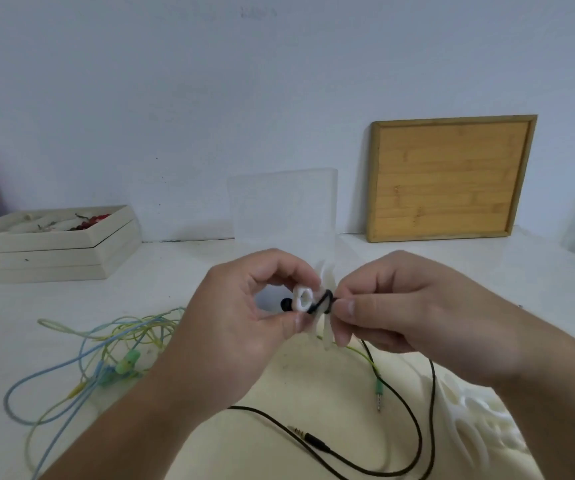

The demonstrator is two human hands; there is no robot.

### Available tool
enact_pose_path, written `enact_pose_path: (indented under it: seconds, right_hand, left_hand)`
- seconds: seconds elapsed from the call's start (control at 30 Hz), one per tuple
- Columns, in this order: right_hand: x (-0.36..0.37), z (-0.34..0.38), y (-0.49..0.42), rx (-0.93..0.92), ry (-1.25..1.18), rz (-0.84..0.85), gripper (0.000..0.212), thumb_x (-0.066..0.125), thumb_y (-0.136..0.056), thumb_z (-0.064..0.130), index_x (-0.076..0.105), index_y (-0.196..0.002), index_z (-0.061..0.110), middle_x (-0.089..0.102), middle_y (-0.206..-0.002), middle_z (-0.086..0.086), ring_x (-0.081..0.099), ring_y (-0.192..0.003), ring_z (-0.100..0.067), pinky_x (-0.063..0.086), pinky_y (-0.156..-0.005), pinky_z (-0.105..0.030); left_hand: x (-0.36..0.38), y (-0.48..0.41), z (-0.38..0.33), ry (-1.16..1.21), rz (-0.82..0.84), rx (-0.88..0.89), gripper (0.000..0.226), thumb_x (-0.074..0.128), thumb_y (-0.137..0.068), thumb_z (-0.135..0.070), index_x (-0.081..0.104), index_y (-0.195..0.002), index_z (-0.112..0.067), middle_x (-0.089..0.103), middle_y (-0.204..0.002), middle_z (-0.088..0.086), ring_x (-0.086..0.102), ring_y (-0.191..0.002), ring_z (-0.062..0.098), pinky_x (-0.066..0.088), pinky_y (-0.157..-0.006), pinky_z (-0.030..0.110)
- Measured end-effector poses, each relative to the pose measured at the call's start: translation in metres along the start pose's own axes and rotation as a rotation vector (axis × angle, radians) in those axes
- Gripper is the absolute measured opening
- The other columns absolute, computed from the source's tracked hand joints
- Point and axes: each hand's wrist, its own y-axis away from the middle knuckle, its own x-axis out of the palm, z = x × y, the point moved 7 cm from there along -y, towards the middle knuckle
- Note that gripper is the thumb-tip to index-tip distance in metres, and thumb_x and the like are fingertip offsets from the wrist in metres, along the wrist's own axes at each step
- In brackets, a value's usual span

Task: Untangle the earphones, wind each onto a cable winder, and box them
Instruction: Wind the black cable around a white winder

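My left hand (241, 327) pinches a white cable winder (305, 299) held above the table, with a black earbud (285, 304) beside its ring. My right hand (403, 306) pinches the black earphone cable (424, 403) where it wraps round the winder. The cable loops down over the table to its jack plug (308, 436) near the front. A tangle of green and blue earphones (113, 358) lies on the table at the left. A green jack plug (378, 393) lies below my right hand.
A translucent plastic box (282, 206) stands behind my hands. A bamboo tray (452, 178) leans on the wall at the right. Stacked cream trays (54, 244) with small items sit at the left. More white winders (480, 420) lie at the lower right.
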Motion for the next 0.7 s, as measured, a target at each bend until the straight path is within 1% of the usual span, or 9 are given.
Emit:
enact_pose_path:
  seconds: [0.07,0.13,0.17,0.23,0.33,0.43,0.5,0.63,0.7]
  right_hand:
    - [-0.009,0.005,0.001,-0.047,0.144,-0.13,0.034,0.059,-0.089,0.033,0.069,-0.066,0.01,0.034,-0.047,0.006,0.029,-0.046,-0.011,0.024,-0.046,-0.022]
    - [-0.025,0.011,0.004,-0.113,0.272,-0.329,0.038,0.065,-0.092,0.034,0.065,-0.062,0.011,0.035,-0.046,0.011,0.03,-0.043,-0.005,0.026,-0.044,-0.016]
    - [-0.032,0.014,0.007,-0.137,0.286,-0.412,0.035,0.068,-0.089,0.031,0.064,-0.06,0.012,0.036,-0.046,0.01,0.031,-0.043,-0.005,0.027,-0.044,-0.015]
    - [-0.038,0.018,0.009,-0.18,0.255,-0.502,0.031,0.072,-0.084,0.03,0.062,-0.058,0.016,0.039,-0.049,0.007,0.031,-0.045,-0.004,0.028,-0.045,-0.015]
    - [-0.04,0.012,0.008,-0.194,0.147,-0.56,0.03,0.073,-0.082,0.034,0.064,-0.059,0.017,0.039,-0.049,0.008,0.031,-0.046,-0.006,0.029,-0.046,-0.016]
    - [-0.039,0.001,0.004,-0.154,0.014,-0.563,0.035,0.072,-0.077,0.048,0.065,-0.065,0.016,0.046,-0.051,0.0,0.035,-0.053,-0.022,0.031,-0.053,-0.035]
    - [-0.038,-0.003,0.002,-0.14,-0.036,-0.557,0.038,0.073,-0.076,0.051,0.066,-0.068,0.014,0.055,-0.054,-0.005,0.04,-0.055,-0.026,0.034,-0.057,-0.04]
    - [-0.037,0.002,0.002,-0.182,-0.031,-0.563,0.037,0.069,-0.074,0.048,0.071,-0.073,0.011,0.064,-0.057,-0.006,0.053,-0.056,-0.025,0.041,-0.055,-0.039]
    - [-0.037,0.007,0.004,-0.209,0.015,-0.58,0.032,0.068,-0.076,0.044,0.07,-0.07,0.013,0.064,-0.055,-0.006,0.055,-0.051,-0.017,0.043,-0.053,-0.032]
  left_hand:
    - [0.007,0.001,0.0,0.063,0.053,-0.027,0.03,0.073,-0.067,0.002,0.071,-0.085,-0.022,0.07,-0.091,0.004,0.067,-0.095,0.023,0.06,-0.071,0.037]
    - [0.012,0.002,0.0,0.159,0.1,-0.068,0.032,0.072,-0.066,0.005,0.069,-0.084,-0.02,0.07,-0.091,0.005,0.066,-0.092,0.023,0.059,-0.068,0.037]
    - [0.014,0.002,0.0,0.211,0.124,-0.085,0.033,0.072,-0.065,0.007,0.069,-0.083,-0.02,0.07,-0.09,0.006,0.066,-0.089,0.021,0.058,-0.066,0.036]
    - [0.016,0.002,-0.001,0.315,0.153,-0.107,0.035,0.072,-0.065,0.01,0.07,-0.082,-0.02,0.07,-0.089,0.006,0.066,-0.084,0.018,0.057,-0.064,0.035]
    - [0.014,0.002,-0.001,0.451,0.15,-0.112,0.034,0.078,-0.061,0.005,0.07,-0.081,-0.022,0.07,-0.091,0.006,0.067,-0.085,0.018,0.057,-0.062,0.035]
    - [0.01,0.001,0.002,0.486,0.131,-0.112,0.03,0.079,-0.058,-0.004,0.069,-0.08,-0.022,0.071,-0.091,0.006,0.067,-0.085,0.017,0.057,-0.065,0.032]
    - [0.01,0.0,0.003,0.444,0.121,-0.103,0.03,0.08,-0.057,-0.006,0.068,-0.078,-0.024,0.072,-0.091,0.005,0.068,-0.085,0.016,0.055,-0.069,0.028]
    - [0.013,0.0,0.005,0.454,0.133,-0.117,0.031,0.079,-0.056,-0.006,0.068,-0.077,-0.025,0.073,-0.091,0.006,0.068,-0.083,0.015,0.054,-0.071,0.024]
    - [0.014,0.0,0.003,0.464,0.145,-0.113,0.031,0.079,-0.058,-0.004,0.069,-0.079,-0.023,0.072,-0.091,0.006,0.066,-0.083,0.016,0.054,-0.071,0.024]
